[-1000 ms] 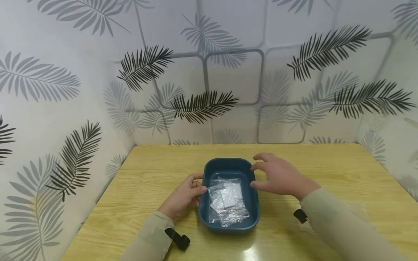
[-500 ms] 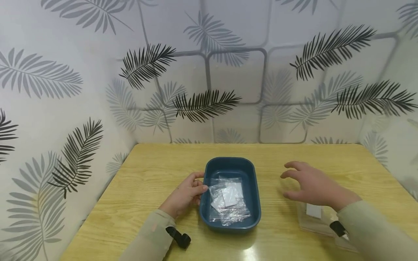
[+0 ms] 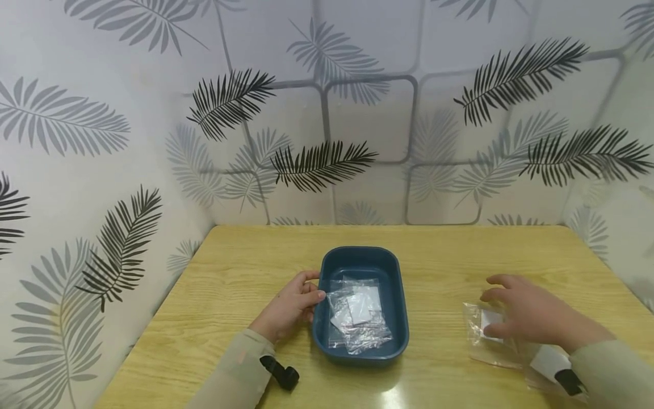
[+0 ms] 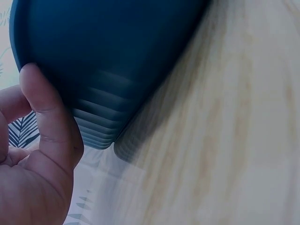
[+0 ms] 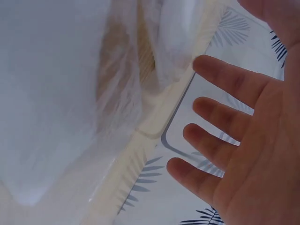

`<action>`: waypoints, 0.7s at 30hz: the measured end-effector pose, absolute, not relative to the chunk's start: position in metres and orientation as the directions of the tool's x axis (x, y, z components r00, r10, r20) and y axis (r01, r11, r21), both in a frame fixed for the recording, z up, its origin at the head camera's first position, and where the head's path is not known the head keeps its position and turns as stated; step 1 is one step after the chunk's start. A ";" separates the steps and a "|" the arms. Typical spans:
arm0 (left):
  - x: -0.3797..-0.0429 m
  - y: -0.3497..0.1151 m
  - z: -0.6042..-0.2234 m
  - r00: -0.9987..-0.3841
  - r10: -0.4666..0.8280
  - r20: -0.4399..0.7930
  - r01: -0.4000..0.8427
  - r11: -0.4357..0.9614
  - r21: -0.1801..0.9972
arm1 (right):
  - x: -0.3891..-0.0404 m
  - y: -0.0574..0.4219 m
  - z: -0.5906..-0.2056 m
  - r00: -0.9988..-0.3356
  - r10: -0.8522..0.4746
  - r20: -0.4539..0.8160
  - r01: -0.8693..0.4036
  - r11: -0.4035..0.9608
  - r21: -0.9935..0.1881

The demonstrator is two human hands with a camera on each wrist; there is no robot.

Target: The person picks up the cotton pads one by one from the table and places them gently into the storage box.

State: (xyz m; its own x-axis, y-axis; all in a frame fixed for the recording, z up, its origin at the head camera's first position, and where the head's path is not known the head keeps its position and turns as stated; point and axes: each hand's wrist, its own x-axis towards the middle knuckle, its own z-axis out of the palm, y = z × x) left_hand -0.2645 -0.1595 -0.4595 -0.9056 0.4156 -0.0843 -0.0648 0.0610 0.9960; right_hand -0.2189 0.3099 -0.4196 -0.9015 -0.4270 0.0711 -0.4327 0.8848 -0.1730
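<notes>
A dark blue plastic bin [image 3: 327, 341] stands on the table, with several clear zip bags [image 3: 360, 315] holding white pieces inside it. My left hand [image 3: 291, 304] holds the bin's left side, its thumb at the rim. In the left wrist view, the thumb of that left hand [image 4: 47, 140] lies against the bin's ribbed wall [image 4: 98, 112]. On the right, my right hand [image 3: 536, 312] hovers over a clear zip bag [image 3: 490, 355] with a white piece in it, fingers spread and holding nothing. Another such bag [image 3: 549, 363] lies partly hidden under the right wrist.
The wooden table [image 3: 255, 250] reaches back to a wall [image 3: 357, 125] with a leaf pattern. More wall closes off the left side. Black straps sit on both sleeves, the left strap [image 3: 280, 373] hanging beside the bin.
My right hand has moved from the bin's right rim across to the bags on the right, uncovering them partly. The left hand and the bin have stayed in place.
</notes>
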 end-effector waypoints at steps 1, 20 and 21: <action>-0.265 -0.160 -0.459 -0.906 0.415 -0.085 -0.065 0.062 0.996 | -0.218 0.312 -0.421 -0.904 -0.423 0.065 -0.427 0.888 -0.170; -0.265 -0.159 -0.460 -0.907 0.413 -0.085 -0.057 0.080 0.995 | -0.208 0.321 -0.436 -0.917 -0.394 -0.058 -0.381 0.911 -0.159; -0.265 -0.159 -0.460 -0.907 0.413 -0.085 -0.056 0.082 0.995 | -0.207 0.321 -0.437 -0.918 -0.392 -0.057 -0.380 0.912 -0.153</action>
